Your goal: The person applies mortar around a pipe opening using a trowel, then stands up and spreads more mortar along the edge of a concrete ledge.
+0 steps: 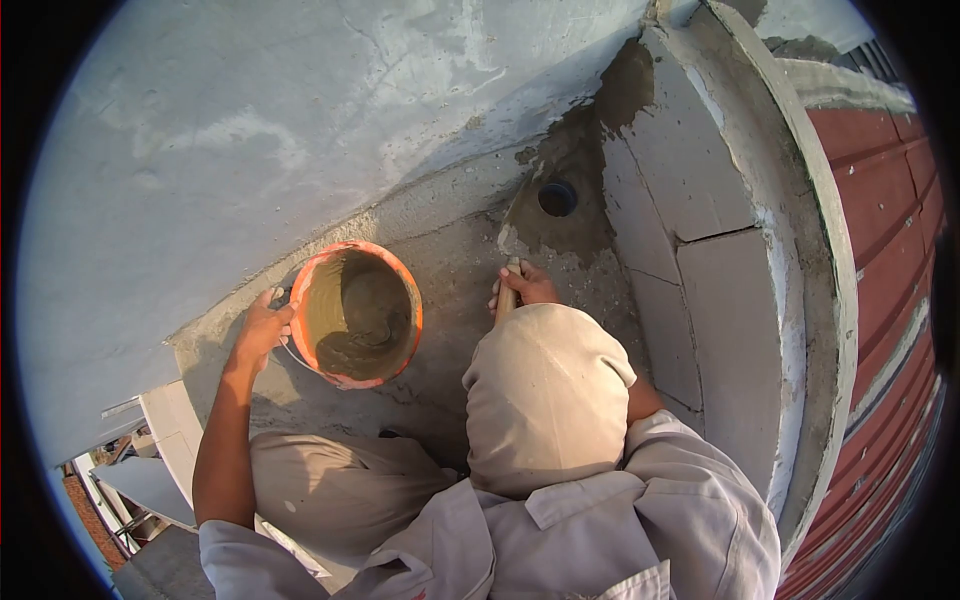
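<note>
My left hand (pixel 262 328) grips the left side of an orange bucket (pixel 417 318), its fingers at the rim near the wire handle. Inside lies wet grey mortar (pixel 375 310), with some smeared up the wall. My right hand (pixel 532 286) is closed around the wooden handle of a trowel (pixel 509 290). The trowel's blade end points away from me and blends with the mortar, so its outline is hard to make out. Just beyond it, fresh wet mortar (pixel 590 215) surrounds a dark round pipe opening (pixel 557 198) in the corner. My raised knee partly hides the right forearm.
A grey plastered wall (pixel 270 120) rises at the left and far side. On the right stands a low wall of pale blocks (pixel 735 300), with red corrugated roofing (pixel 890 270) beyond. Rough concrete floor (pixel 450 250) lies between. My knee (pixel 550 400) juts up near the right hand.
</note>
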{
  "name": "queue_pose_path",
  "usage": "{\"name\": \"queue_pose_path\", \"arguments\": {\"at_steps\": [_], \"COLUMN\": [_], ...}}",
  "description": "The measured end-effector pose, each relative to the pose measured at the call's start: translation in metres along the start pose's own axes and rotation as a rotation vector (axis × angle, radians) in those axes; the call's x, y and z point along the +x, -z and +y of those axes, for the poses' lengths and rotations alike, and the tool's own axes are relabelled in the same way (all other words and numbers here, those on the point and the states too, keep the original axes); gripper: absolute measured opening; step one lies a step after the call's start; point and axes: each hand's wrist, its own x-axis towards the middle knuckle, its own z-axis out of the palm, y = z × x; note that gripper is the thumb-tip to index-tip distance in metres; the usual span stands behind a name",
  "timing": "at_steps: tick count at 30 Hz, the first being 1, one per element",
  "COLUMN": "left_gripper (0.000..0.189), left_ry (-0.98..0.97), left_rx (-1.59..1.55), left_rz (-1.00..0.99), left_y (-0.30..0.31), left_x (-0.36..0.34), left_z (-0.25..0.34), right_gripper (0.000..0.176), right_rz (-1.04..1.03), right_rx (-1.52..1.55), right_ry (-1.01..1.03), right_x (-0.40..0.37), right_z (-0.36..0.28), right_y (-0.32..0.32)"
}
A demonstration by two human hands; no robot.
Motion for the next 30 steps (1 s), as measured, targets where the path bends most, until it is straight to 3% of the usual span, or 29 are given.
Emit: {"name": "queue_pose_path", "arguments": {"at_steps": [8, 11, 17, 30], "left_gripper": [0.093, 0.092, 0.098, 0.093], "left_ry": [-0.007, -0.009, -0.009, -0.01], "left_rx": [-0.013, -0.02, 0.028, -0.006], "left_rz": [-0.014, 0.002, -0.031, 0.009], "left_y": [-0.001, -0.001, 0.006, 0.0], "left_x": [-0.001, -0.001, 0.008, 0.004], "left_z": [0.001, 0.001, -0.01, -0.006], "right_gripper": [0.022, 0.023, 0.024, 0.037], "right_rz": [-0.092, -0.227, -0.259, -0.064], "right_rx": [0.379, 0.346, 0.173, 0.102], "right_ry": [-0.026, -0.049, -0.086, 0.019], "right_x": [0.014, 0.021, -0.002, 0.044], "right_z": [-0.02, -0.022, -0.019, -0.01], "right_y": [0.021, 0.017, -0.005, 0.002]}}
